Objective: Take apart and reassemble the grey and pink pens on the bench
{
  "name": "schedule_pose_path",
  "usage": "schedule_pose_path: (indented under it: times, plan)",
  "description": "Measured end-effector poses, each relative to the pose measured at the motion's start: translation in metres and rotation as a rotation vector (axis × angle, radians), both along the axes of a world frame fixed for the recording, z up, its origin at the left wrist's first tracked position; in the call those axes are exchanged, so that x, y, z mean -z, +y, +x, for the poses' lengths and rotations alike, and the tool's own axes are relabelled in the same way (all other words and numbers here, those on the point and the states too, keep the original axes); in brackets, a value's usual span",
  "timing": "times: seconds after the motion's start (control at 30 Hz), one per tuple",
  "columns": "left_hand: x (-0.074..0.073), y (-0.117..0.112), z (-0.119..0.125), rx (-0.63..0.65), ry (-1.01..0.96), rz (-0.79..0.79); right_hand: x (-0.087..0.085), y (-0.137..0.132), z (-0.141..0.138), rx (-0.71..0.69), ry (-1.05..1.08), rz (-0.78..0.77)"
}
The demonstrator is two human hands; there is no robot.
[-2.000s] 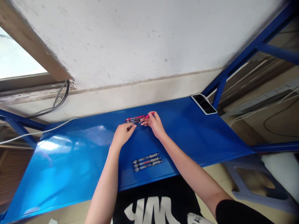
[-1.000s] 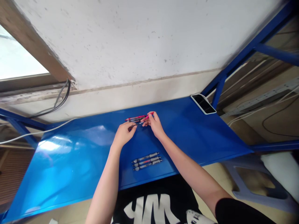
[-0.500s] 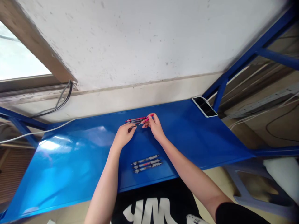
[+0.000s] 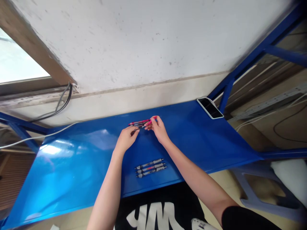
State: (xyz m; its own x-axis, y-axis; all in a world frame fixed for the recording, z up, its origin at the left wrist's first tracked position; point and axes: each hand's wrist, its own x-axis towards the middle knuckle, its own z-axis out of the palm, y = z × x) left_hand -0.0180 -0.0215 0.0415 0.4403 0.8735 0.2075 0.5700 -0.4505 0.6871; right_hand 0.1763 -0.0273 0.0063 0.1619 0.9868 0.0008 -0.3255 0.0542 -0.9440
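Note:
My left hand (image 4: 128,138) pinches a thin dark pen part (image 4: 136,129) close to its tip. In my right hand (image 4: 157,127), the fingers are closed around a pink-red pen barrel (image 4: 151,121), which slants up to the right. The two parts line up between my hands, and a pale bit shows where they come together; whether they are joined I cannot tell. Just behind my fingers lie a red pen (image 4: 136,122) and at least one darker pen, partly covered by my hands. Nearer my body, three grey-and-black click pens (image 4: 150,168) rest side by side, the middle one with a red patch.
A blue table (image 4: 79,179) stands against a white wall. At its back right corner lies a white-edged phone (image 4: 210,108) with a cable. Another white cable (image 4: 57,131) crosses the left side. Blue metal frames (image 4: 225,92) rise at both ends, and a grey stool (image 4: 271,201) stands at right.
My hands keep the same hold on the pen parts, with only a very slight shift. The view has tilted a little; the pens on the table stay where they were.

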Motion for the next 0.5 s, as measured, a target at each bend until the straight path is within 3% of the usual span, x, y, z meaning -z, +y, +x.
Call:
schedule_pose_path:
  times: [0.5]
  plan:
    - [0.0032,0.0022,-0.0028,-0.005,-0.015,0.014,0.0017,-0.0014,0.0002,-0.007,0.057,0.017]
